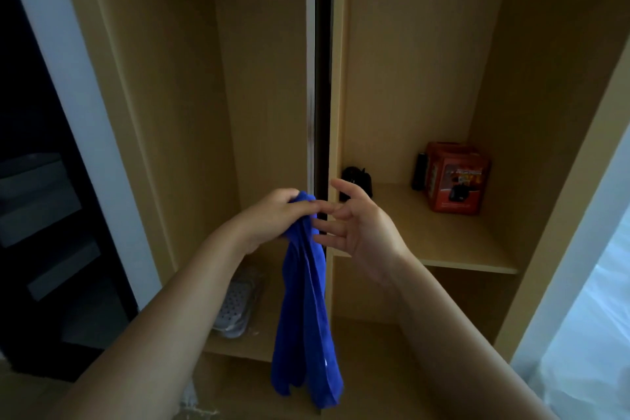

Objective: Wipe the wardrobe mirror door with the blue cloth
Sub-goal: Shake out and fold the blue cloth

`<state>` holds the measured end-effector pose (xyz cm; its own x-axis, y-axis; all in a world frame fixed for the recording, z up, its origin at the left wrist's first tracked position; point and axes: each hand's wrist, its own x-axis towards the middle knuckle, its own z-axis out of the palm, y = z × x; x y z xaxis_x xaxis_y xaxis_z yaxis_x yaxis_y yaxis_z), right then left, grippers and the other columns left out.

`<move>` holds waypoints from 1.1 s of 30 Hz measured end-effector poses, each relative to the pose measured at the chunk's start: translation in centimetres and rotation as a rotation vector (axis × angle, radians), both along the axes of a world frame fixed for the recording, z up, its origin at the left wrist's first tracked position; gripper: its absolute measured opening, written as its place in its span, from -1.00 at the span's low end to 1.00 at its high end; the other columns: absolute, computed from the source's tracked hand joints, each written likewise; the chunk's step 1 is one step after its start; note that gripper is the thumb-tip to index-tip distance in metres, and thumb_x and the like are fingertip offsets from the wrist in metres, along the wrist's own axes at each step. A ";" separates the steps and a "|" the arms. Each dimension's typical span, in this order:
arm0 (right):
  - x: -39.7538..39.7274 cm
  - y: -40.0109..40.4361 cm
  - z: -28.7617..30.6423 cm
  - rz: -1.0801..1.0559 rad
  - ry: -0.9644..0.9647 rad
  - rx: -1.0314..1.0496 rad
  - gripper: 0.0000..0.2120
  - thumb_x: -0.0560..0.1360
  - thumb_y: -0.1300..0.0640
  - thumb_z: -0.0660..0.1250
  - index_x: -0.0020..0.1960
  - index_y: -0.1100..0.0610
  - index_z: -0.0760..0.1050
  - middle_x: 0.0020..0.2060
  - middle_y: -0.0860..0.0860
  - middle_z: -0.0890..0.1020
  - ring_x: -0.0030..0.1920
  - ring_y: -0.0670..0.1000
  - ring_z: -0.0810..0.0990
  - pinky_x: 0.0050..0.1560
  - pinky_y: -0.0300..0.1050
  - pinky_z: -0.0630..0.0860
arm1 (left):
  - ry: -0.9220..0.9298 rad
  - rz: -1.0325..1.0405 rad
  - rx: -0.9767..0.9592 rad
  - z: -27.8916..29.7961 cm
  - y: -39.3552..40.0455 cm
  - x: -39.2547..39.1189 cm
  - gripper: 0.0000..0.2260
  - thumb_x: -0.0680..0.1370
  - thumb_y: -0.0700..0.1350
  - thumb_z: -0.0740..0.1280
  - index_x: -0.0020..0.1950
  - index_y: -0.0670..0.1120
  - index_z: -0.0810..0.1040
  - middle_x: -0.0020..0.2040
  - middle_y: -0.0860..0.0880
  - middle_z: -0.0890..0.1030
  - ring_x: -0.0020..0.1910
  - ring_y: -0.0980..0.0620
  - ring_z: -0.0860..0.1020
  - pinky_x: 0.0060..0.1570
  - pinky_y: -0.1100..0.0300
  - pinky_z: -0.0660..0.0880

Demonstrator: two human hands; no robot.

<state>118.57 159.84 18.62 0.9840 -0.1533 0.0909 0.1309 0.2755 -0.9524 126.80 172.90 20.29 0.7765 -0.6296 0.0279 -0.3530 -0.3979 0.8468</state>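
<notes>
The blue cloth point(306, 317) hangs down in a long bunched strip in front of the open wooden wardrobe. My left hand point(272, 215) grips its top end. My right hand point(358, 228) is beside it, palm turned left, fingers spread and relaxed, with the fingertips at the cloth's top near my left fingers. Right behind the hands a dark vertical door edge point(322, 78) with a pale strip stands edge-on. No mirror face can be made out for certain; a dark panel in a white frame point(41, 181) is at the left.
A shelf point(470, 259) on the right carries a red box point(456, 177), a black cylinder point(418, 170) and a small dark object point(356, 179). Wrapped grey slippers point(235, 310) lie on the lower left shelf. A pale panel point(579, 317) stands at the far right.
</notes>
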 end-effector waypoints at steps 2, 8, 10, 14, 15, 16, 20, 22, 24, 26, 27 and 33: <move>0.1 -0.7 -0.1 0.013 -0.028 0.017 -0.63 0.53 0.36 0.09 0.26 0.11 0.39 0.08 0.15 0.60 0.06 0.22 0.61 0.01 0.06 0.55 | 0.025 -0.020 -0.030 0.2 0.6 0.1 -0.87 0.56 -0.12 0.22 -0.03 -0.13 0.54 -0.17 -0.08 0.55 -0.18 0.00 0.51 -0.11 0.15 0.40; 1.5 -3.3 -1.7 -0.083 -0.017 -0.557 -0.59 0.45 0.39 0.24 0.15 -0.03 0.46 0.22 -0.04 0.39 0.23 -0.02 0.35 0.04 -0.25 0.39 | -0.115 -0.182 0.071 2.7 1.3 -0.9 -0.79 0.44 -0.15 0.24 -0.21 -0.33 0.45 -0.29 -0.12 0.40 -0.29 -0.05 0.34 -0.20 0.08 0.28; 1.5 -3.5 -1.9 -0.001 -0.001 -0.686 -0.65 0.43 0.36 0.31 0.08 -0.03 0.45 0.24 -0.12 0.29 0.24 -0.10 0.25 0.18 -0.20 0.28 | -0.202 -0.201 0.135 3.3 1.3 -0.8 -0.81 0.50 -0.21 0.23 -0.11 -0.36 0.51 -0.29 -0.17 0.47 -0.31 -0.07 0.39 -0.20 0.02 0.35; 1.7 -5.3 -1.8 0.000 0.014 -0.614 -0.76 0.37 0.24 0.47 -0.04 0.12 0.46 0.00 -0.02 0.51 0.02 0.00 0.53 0.07 -0.06 0.54 | -0.379 -0.057 0.083 4.0 1.3 -0.7 -0.82 0.51 -0.25 0.26 -0.10 -0.05 0.63 -0.14 -0.15 0.64 -0.13 -0.11 0.59 -0.05 -0.04 0.51; 1.7 -5.8 -1.9 0.006 0.036 -0.569 -0.75 0.36 0.23 0.48 -0.07 0.13 0.44 -0.06 0.04 0.55 -0.01 0.07 0.57 0.05 0.02 0.57 | -0.397 -0.037 0.048 4.0 1.3 -0.7 -0.79 0.51 -0.26 0.28 -0.08 0.02 0.62 -0.11 -0.07 0.65 -0.09 -0.04 0.60 -0.02 0.03 0.52; 1.6 -6.2 -2.0 0.021 0.066 -0.546 -0.75 0.35 0.22 0.49 -0.09 0.12 0.43 -0.09 0.06 0.57 -0.02 0.11 0.60 0.03 0.05 0.58 | -0.403 -0.033 0.023 4.1 1.3 -0.7 -0.76 0.50 -0.27 0.30 -0.05 0.08 0.59 -0.08 0.00 0.64 -0.06 0.03 0.60 0.00 0.10 0.54; 1.1 -7.3 -1.8 0.090 0.079 -0.540 -0.78 0.33 0.21 0.48 -0.13 0.12 0.45 -0.09 0.09 0.59 -0.04 0.13 0.61 -0.01 0.00 0.57 | -0.404 -0.022 0.056 4.2 2.0 -0.3 -0.68 0.49 -0.27 0.34 0.05 0.15 0.49 -0.06 0.10 0.62 -0.06 0.14 0.61 0.03 0.16 0.54; 0.3 -8.2 -0.8 0.133 0.016 -0.433 -0.80 0.32 0.23 0.46 -0.10 0.14 0.49 -0.10 0.10 0.60 -0.06 0.10 0.62 -0.03 -0.04 0.55 | -0.410 -0.005 0.095 4.5 2.9 0.3 -0.69 0.49 -0.27 0.34 0.01 0.16 0.50 -0.05 0.11 0.62 -0.05 0.16 0.61 0.08 0.10 0.53; -0.5 -8.9 0.2 0.192 -0.046 -0.360 -0.79 0.37 0.28 0.41 0.00 0.18 0.53 -0.06 0.12 0.62 0.00 0.14 0.62 0.00 -0.05 0.56 | -0.411 -0.003 0.111 4.7 3.8 0.6 -0.71 0.50 -0.28 0.33 -0.03 0.15 0.54 -0.03 0.13 0.62 -0.01 0.17 0.59 0.12 0.07 0.51; -1.1 -8.7 1.0 0.174 -0.064 -0.439 -0.79 0.43 0.32 0.35 0.05 0.18 0.54 -0.04 0.10 0.64 0.02 0.11 0.63 0.00 -0.10 0.57 | -0.408 -0.008 0.109 4.9 4.3 0.7 -0.70 0.52 -0.29 0.30 -0.04 0.15 0.55 -0.02 0.16 0.61 0.01 0.18 0.57 0.14 0.10 0.49; -1.2 -8.3 1.4 0.124 -0.062 -0.520 -0.80 0.44 0.32 0.34 0.05 0.16 0.55 -0.06 0.08 0.64 0.00 0.06 0.64 -0.03 -0.15 0.58 | -0.399 -0.008 0.117 4.9 4.4 0.6 -0.69 0.53 -0.30 0.28 -0.04 0.16 0.54 -0.01 0.18 0.60 0.02 0.18 0.56 0.14 0.12 0.48; -1.4 -6.1 3.0 -0.254 -0.139 -0.780 -0.87 0.41 0.21 0.43 -0.08 0.05 0.54 -0.16 0.02 0.62 -0.13 -0.01 0.61 -0.08 -0.15 0.59 | -0.315 0.027 0.084 4.7 5.2 0.6 -0.74 0.53 -0.31 0.26 -0.05 0.08 0.50 -0.07 0.02 0.66 -0.07 0.04 0.63 -0.01 0.04 0.56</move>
<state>117.16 153.72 21.60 0.9001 -0.2120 0.3807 0.2303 -0.5105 -0.8285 127.37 178.10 24.97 0.7543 -0.6192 0.2182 -0.5807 -0.4743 0.6616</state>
